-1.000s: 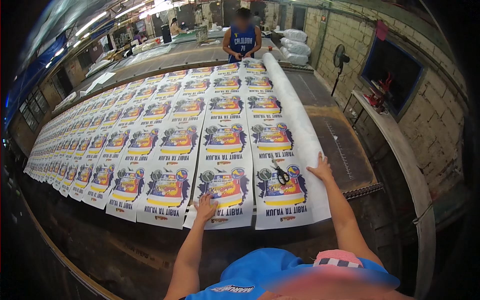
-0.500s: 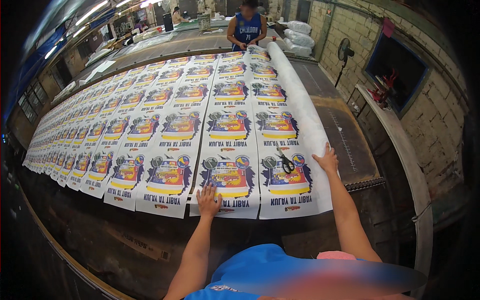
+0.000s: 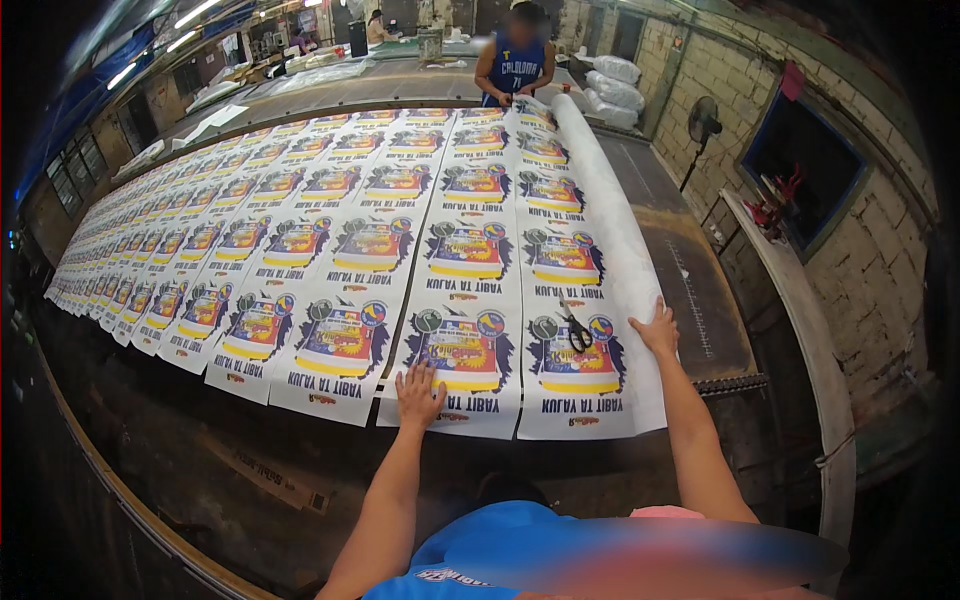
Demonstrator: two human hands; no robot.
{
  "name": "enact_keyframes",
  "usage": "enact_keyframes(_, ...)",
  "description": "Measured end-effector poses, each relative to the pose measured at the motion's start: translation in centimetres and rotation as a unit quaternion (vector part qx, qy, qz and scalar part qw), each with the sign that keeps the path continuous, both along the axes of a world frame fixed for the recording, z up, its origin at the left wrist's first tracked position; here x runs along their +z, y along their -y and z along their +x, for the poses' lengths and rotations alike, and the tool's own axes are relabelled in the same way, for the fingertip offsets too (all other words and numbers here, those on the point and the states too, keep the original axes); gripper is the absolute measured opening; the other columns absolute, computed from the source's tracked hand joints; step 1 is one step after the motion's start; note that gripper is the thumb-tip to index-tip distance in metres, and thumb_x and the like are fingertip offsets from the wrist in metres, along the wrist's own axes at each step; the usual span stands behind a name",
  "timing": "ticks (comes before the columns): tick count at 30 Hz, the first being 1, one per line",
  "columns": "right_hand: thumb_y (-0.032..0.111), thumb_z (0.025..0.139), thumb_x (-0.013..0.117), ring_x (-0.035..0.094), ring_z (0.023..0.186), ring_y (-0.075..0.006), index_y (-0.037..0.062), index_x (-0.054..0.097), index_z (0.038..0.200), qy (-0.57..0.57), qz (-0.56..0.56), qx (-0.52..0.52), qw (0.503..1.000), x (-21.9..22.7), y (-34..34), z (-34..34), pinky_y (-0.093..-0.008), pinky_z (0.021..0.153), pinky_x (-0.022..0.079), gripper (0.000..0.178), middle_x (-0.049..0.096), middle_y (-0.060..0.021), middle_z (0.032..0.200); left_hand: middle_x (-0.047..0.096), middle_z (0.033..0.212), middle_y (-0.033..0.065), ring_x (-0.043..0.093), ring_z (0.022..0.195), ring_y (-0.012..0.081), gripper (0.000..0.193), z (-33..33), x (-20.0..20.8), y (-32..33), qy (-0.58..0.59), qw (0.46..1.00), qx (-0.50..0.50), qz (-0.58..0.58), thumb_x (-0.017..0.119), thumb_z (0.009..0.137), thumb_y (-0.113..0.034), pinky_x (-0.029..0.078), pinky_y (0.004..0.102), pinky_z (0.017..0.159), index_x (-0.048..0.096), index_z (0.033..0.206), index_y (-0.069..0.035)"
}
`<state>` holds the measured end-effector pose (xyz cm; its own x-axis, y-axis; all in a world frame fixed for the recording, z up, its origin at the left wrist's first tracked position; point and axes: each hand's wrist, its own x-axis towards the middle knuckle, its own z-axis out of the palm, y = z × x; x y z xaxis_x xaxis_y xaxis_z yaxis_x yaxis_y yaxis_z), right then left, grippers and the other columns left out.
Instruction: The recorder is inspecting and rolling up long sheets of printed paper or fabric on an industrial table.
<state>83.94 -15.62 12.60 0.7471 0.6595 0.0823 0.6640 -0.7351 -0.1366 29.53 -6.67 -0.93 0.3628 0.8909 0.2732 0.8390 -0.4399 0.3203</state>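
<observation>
My left hand (image 3: 419,395) lies flat with its fingers spread on the near end of a long printed sheet (image 3: 462,345), which bears repeated colourful designs. On the right, my right hand (image 3: 657,331) rests with stretched fingers on the near part of a long white roll of sheet material (image 3: 612,220). Black-handled scissors (image 3: 579,337) lie on the printed strip between my hands, closer to the right one. At the far end of the roll stands a person in a blue sleeveless jersey (image 3: 518,66), both hands down near the roll's end; what those hands hold is too small to tell.
Many more printed strips (image 3: 265,240) cover the long table to the left. Right of the roll is bare dark tabletop (image 3: 690,280). A standing fan (image 3: 704,120), a narrow ledge (image 3: 790,270) and a block wall flank that side. White bundles (image 3: 613,92) are stacked at the back.
The whole view has shifted slightly, so the table and far person appear a little more to the right and lower. Both my hands stay on the same materials.
</observation>
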Motion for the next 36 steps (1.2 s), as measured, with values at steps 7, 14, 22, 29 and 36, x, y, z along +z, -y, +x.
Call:
enact_keyframes(7, 0.069, 0.075, 0.071, 0.052, 0.128, -0.0424, 0.0223, 0.022, 0.16, -0.009, -0.001, -0.011, 1.0, 0.4, 0.1, -0.3, -0.0559, 0.103, 0.045, 0.109, 0.04, -0.019, 0.151, 0.047, 0.152, 0.01, 0.037, 0.143, 0.0308, 0.056, -0.2, -0.1, 0.0, -0.003, 1.0, -0.01, -0.018, 0.05, 0.097, -0.044, 0.017, 0.0568, 0.119, 0.053, 0.142, -0.011)
enact_keyframes(14, 0.07, 0.073, 0.071, 0.053, 0.126, -0.0421, 0.0228, 0.024, 0.16, 0.016, 0.006, -0.016, 1.0, 0.0, 0.1, -0.2, -0.0571, 0.1, 0.047, 0.109, 0.043, -0.018, 0.148, 0.042, 0.156, 0.0105, 0.032, 0.147, 0.0304, 0.061, -0.3, -0.4, -0.4, -0.026, 0.997, -0.011, -0.066, 0.043, 0.099, -0.049, 0.012, 0.057, 0.121, 0.048, 0.147, -0.012)
enact_keyframes(22, 0.069, 0.074, 0.072, 0.052, 0.128, -0.0422, 0.0239, 0.023, 0.16, 0.0, 0.005, -0.011, 1.0, 0.2, 0.1, -0.3, -0.0566, 0.102, 0.046, 0.109, 0.041, -0.0188, 0.151, 0.041, 0.156, 0.009, 0.031, 0.147, 0.0293, 0.061, -0.4, -1.0, -0.8, -0.029, 0.997, -0.015, -0.074, 0.044, 0.099, -0.049, 0.012, 0.0576, 0.12, 0.047, 0.147, -0.012)
enact_keyframes(29, 0.069, 0.074, 0.072, 0.051, 0.131, -0.0423, 0.0234, 0.023, 0.16, -0.003, -0.007, -0.022, 1.0, 0.3, 0.0, -0.3, -0.0546, 0.104, 0.045, 0.109, 0.038, -0.019, 0.155, 0.039, 0.157, 0.009, 0.029, 0.149, 0.029, 0.062, -0.4, -1.0, -0.9, -0.04, 0.995, -0.013, -0.086, 0.043, 0.099, -0.05, 0.011, 0.0577, 0.12, 0.045, 0.149, -0.013)
enact_keyframes(36, 0.069, 0.074, 0.071, 0.051, 0.13, -0.0423, 0.024, 0.022, 0.16, -0.014, -0.01, -0.015, 1.0, 0.7, 0.0, -0.5, -0.0541, 0.104, 0.045, 0.109, 0.038, -0.0197, 0.154, 0.041, 0.156, 0.0093, 0.031, 0.147, 0.0299, 0.061, -0.3, -1.0, -0.7, -0.02, 0.997, -0.012, -0.075, 0.044, 0.099, -0.048, 0.012, 0.0577, 0.121, 0.047, 0.147, -0.011)
